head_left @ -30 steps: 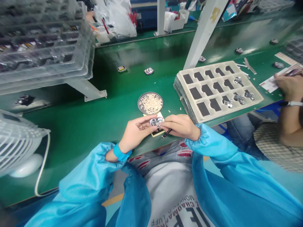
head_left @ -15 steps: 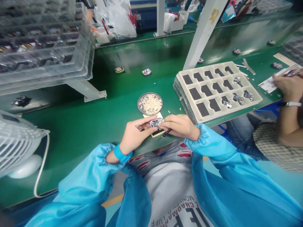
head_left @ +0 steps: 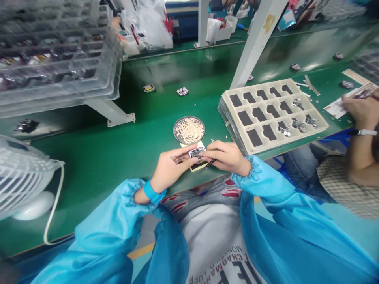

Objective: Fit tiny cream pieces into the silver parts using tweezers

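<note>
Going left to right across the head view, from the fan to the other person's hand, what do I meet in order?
White fan → left hand → small held device → right hand → pale compartment tray → other person's hand.

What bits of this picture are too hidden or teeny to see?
All in the head view:
Small device: the left hand covers part of its edge; inner parts too small.
Black strip: its upper end is hidden by the right hand.
Pale bits in the round dish: too small to name.
White slatted thing: cut off by the left edge.
</note>
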The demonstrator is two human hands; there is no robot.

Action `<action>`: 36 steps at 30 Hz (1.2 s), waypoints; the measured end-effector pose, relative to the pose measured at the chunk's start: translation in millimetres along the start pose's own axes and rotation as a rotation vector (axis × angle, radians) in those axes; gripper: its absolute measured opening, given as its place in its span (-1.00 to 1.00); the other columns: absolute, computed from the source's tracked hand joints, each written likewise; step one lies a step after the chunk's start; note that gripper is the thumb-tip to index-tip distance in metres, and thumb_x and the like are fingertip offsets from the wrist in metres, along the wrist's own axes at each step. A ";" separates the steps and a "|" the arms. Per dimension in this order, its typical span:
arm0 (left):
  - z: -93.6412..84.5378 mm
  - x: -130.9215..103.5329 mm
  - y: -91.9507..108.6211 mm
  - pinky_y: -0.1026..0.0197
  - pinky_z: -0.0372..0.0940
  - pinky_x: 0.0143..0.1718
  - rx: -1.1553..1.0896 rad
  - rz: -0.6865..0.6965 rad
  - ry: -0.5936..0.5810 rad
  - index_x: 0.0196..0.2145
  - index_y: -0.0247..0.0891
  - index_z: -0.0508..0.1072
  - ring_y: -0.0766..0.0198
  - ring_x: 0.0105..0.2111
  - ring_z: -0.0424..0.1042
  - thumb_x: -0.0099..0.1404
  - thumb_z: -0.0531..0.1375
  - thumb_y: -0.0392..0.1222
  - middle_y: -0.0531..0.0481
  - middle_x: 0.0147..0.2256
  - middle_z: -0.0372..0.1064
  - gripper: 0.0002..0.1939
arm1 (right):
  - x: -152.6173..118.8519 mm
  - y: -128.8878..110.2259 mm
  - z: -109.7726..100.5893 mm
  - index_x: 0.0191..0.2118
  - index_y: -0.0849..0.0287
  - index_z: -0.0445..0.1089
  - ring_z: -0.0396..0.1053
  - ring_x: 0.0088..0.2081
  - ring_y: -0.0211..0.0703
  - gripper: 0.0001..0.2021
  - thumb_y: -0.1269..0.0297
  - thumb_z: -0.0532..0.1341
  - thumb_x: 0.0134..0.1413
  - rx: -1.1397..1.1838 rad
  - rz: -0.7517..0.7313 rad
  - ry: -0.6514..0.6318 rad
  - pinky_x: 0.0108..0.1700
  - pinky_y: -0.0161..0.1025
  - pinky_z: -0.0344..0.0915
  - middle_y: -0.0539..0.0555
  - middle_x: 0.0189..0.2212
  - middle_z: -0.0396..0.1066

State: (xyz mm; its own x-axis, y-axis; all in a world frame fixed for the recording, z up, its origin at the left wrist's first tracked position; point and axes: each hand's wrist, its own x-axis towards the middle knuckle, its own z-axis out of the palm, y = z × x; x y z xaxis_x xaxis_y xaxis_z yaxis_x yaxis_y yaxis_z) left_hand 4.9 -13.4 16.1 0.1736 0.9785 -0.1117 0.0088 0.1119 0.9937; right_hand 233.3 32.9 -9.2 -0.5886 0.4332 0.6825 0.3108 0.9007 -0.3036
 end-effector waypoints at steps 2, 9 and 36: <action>-0.3 0.3 0.5 0.10 0.49 -0.05 -0.035 -0.004 -0.011 0.07 -0.29 0.54 0.09 -0.17 0.58 0.12 0.45 -0.11 -0.15 -0.13 0.59 -0.44 | 0.7 -2.0 -0.3 0.03 0.06 0.47 0.49 -0.21 -0.21 -0.75 0.34 0.27 0.26 0.033 0.031 0.002 -0.22 -0.31 0.43 0.08 -0.18 0.50; -1.3 2.4 3.0 0.04 0.45 0.04 -0.177 0.044 -0.019 -0.03 -0.31 0.55 0.04 -0.04 0.55 0.10 0.47 -0.21 -0.21 -0.04 0.55 -0.53 | 16.5 -29.2 10.3 0.11 0.16 0.37 0.48 -0.30 -0.20 -0.60 0.22 0.32 0.18 0.491 0.607 0.062 -0.26 -0.27 0.47 0.13 -0.15 0.51; -1.2 -2.6 2.1 0.21 0.33 -0.19 0.361 0.345 0.141 -0.04 -0.17 0.58 0.23 -0.29 0.40 0.28 0.29 -0.22 -0.05 -0.23 0.48 -0.72 | 39.4 -38.9 35.1 -0.32 0.21 0.49 0.42 -0.33 -0.14 -0.73 0.08 0.40 0.07 0.627 0.767 0.194 -0.26 -0.22 0.37 0.06 -0.38 0.50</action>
State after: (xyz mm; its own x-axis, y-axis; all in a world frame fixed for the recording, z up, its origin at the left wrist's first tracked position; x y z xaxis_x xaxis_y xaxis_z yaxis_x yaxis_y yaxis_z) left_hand 3.3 -15.5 18.5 0.0922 0.9646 0.2472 0.3181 -0.2638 0.9106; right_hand 171.9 16.2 6.2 -0.2450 0.9404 0.2357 0.0733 0.2604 -0.9627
